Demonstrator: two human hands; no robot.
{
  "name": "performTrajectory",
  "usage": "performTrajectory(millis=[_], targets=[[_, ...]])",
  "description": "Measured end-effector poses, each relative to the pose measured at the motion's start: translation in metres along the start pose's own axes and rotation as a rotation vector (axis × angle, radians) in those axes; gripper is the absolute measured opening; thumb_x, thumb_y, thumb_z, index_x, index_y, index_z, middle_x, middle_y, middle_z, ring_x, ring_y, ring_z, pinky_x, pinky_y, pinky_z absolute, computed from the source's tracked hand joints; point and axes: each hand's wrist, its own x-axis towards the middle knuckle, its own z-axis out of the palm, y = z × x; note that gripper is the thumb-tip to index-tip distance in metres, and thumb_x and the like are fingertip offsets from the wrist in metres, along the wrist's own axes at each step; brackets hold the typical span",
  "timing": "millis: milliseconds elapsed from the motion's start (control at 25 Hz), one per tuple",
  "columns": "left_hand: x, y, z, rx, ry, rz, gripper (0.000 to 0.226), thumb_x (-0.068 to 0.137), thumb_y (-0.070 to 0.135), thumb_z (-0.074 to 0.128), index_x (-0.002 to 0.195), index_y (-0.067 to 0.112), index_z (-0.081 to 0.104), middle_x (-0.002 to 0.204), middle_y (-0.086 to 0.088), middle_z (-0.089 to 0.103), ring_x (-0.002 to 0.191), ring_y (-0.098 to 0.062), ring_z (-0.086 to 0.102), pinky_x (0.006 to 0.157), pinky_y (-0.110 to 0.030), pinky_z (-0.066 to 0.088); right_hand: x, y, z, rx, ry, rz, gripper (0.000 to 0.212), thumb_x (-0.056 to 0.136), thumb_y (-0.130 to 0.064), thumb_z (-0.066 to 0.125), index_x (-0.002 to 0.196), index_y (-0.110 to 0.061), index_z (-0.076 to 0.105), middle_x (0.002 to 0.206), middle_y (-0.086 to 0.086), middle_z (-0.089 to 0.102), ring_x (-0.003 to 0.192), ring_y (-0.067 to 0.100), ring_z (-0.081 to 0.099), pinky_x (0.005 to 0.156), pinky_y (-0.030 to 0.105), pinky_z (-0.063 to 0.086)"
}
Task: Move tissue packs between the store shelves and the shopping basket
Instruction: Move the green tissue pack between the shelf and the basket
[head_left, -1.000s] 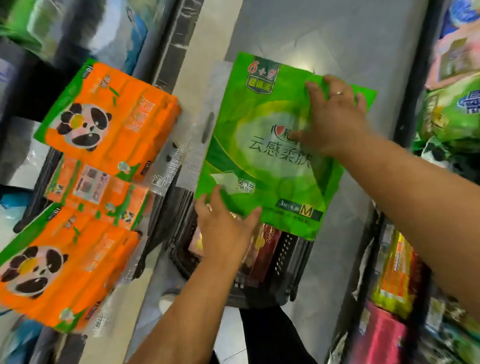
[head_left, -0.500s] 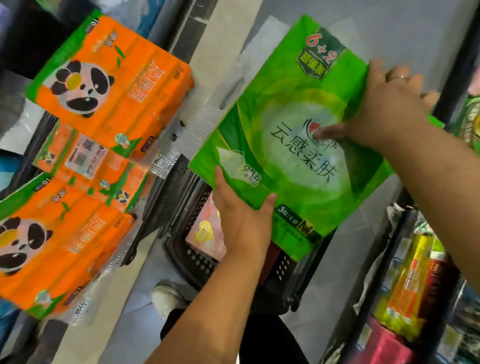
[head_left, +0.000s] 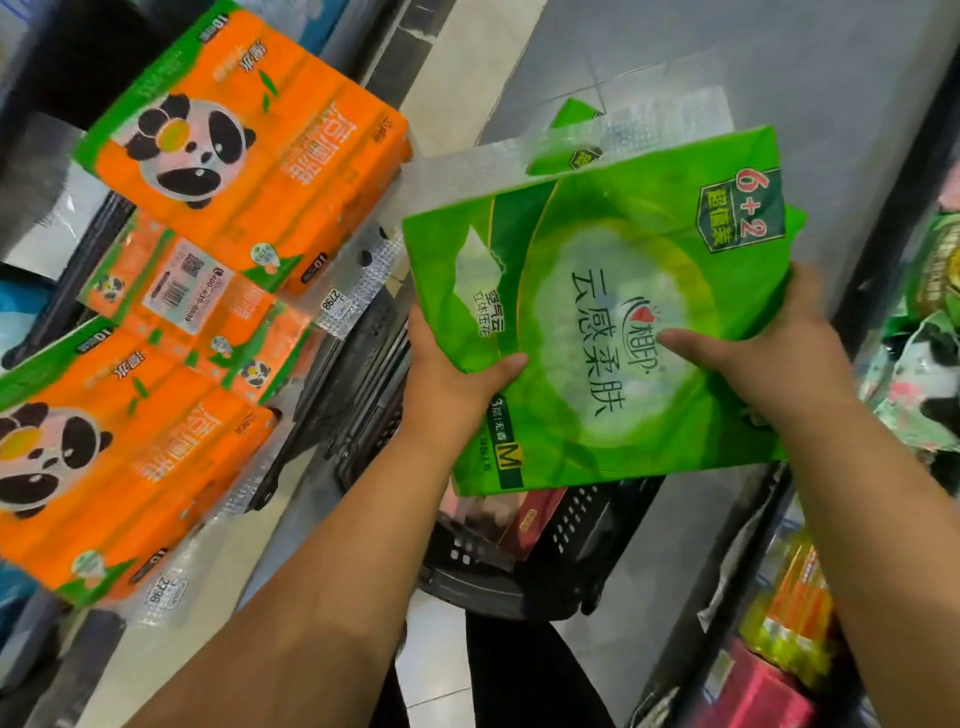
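I grip the green tissue pack (head_left: 597, 322) with both hands, my left hand (head_left: 452, 379) on its near-left edge, my right hand (head_left: 769, 353) on its right side; it hangs tilted directly above the shopping basket (head_left: 587, 566).

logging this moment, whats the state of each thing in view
green tissue pack: held in the air over the basket
left hand: gripping its lower left edge
right hand: gripping its right side
basket: holds some items
orange tissue packs: on the left shelves
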Motion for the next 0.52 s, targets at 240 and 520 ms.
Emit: performTrajectory(millis=[240, 520], targets=[[-0.027, 0.008, -0.053, 0.081, 0.0, 0.082, 0.112, 0.065, 0.023, 0.088, 0.15, 0.026, 0.014, 0.134, 0.008, 0.046, 0.121, -0.01, 0.047, 0.104, -0.029, 0.038, -0.065, -0.005, 0.016, 0.099, -0.006, 0.054, 0.113, 0.052, -0.057, 0.086, 0.142, -0.031, 0.022, 0.134, 0.011, 0.052, 0.12, 0.035, 0.053, 0.097, 0.05, 0.046], [-0.107, 0.035, -0.197, 0.105, 0.118, 0.16, 0.116, 0.064, 0.025, 0.088, 0.15, 0.03, 0.01, 0.142, 0.009, 0.043, 0.127, -0.009, 0.047, 0.106, -0.031, 0.039, -0.192, -0.094, 0.025, 0.193, -0.015, -0.07, 0.118, 0.055, -0.048, 0.088, 0.147, -0.025, 0.018, 0.144, 0.005, 0.047, 0.127, 0.029, 0.049, 0.099, 0.042, 0.041]])
